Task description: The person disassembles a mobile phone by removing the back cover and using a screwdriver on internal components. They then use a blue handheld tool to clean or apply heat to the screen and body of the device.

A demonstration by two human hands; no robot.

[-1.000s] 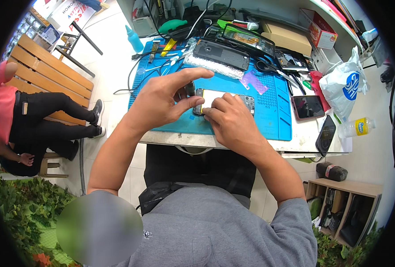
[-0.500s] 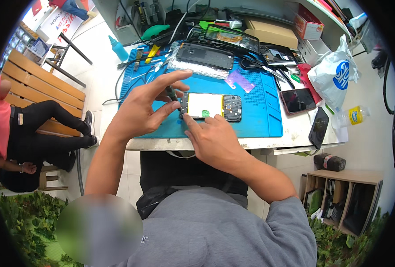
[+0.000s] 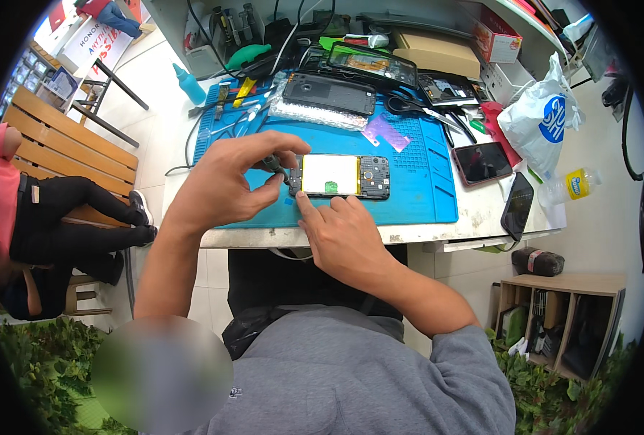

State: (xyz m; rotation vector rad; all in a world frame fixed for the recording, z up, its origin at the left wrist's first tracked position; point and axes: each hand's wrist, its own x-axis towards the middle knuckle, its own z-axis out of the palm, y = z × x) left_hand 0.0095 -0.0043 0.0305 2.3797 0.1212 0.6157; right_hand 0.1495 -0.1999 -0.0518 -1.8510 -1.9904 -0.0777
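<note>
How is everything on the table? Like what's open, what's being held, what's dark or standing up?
Left hand: curled round a dark tool
Right hand: index finger at the opened phone's near left corner
Opened phone: back off, insides showing, lying on the mat
Red-edged phone: screen looks dark
Blue squeeze bottle: standing
Scissors: lying, too small to tell if open

Over to my left a slatted wooden bench (image 3: 75, 138) stands on pale floor tiles (image 3: 155, 119), with dark furniture legs (image 3: 122, 85) beyond it. The white worktable (image 3: 401, 235) fills the middle. On the right, a plain white wall (image 3: 601, 232) rises behind a low wooden shelf unit (image 3: 572, 283) with open compartments. Leafy greenery (image 3: 43, 359) crowds both near corners, and the light is bright.
</note>
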